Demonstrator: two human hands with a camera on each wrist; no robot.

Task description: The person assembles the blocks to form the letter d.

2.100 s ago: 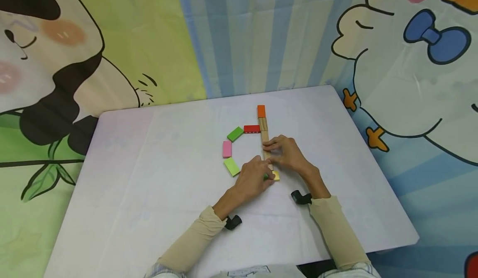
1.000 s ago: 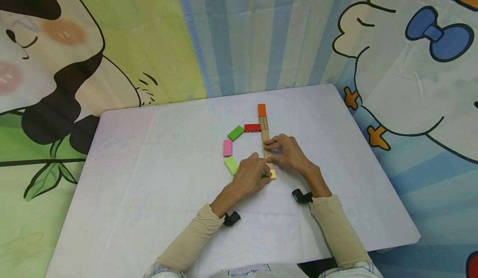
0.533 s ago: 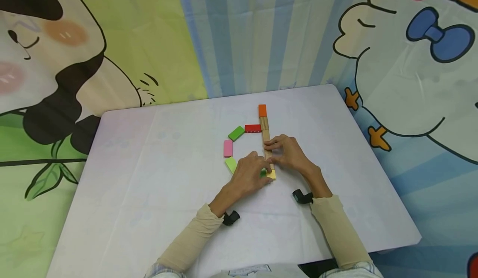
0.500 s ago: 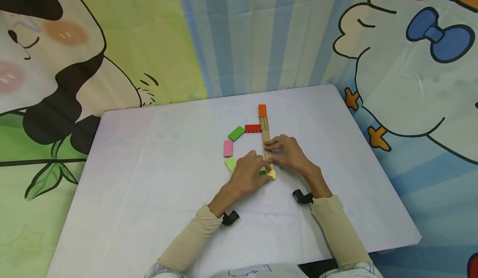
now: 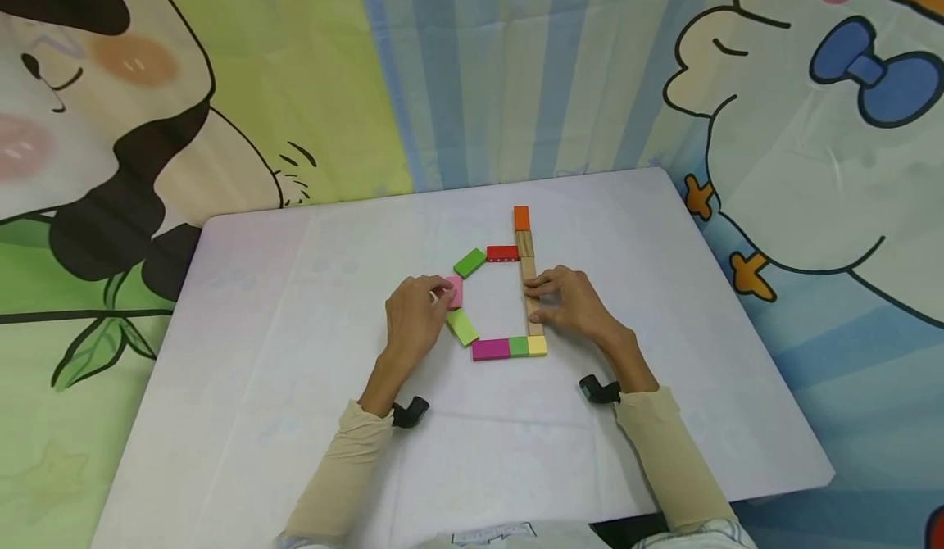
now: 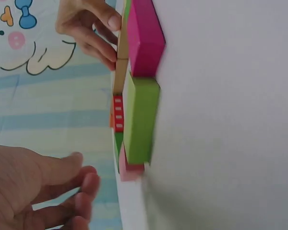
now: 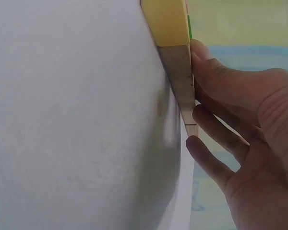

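My left hand (image 5: 415,319) hovers at the left side of the block outline, by the pink block (image 5: 456,291). In the left wrist view its loosely bent fingers hold nothing and stay apart from the blocks. My right hand (image 5: 571,303) rests its thumb and fingertips on the row of plain wooden blocks (image 5: 528,269); the right wrist view shows them against the blocks' upper face. Below that row lie a yellow block (image 5: 537,346), a small green block (image 5: 519,347) and a magenta block (image 5: 490,350). A lime green block (image 5: 462,328) slants between the magenta and pink ones.
A green block (image 5: 469,262), a red block with white dots (image 5: 502,253) and an orange block (image 5: 521,219) form the far part of the outline. All lie on a white table (image 5: 295,369). A cartoon-printed curtain (image 5: 501,74) hangs behind it.
My left hand has let go of the small green block and moved left and away from me, uncovering the magenta block. The yellow block was shifted slightly left earlier. My right hand stays on the wooden blocks.
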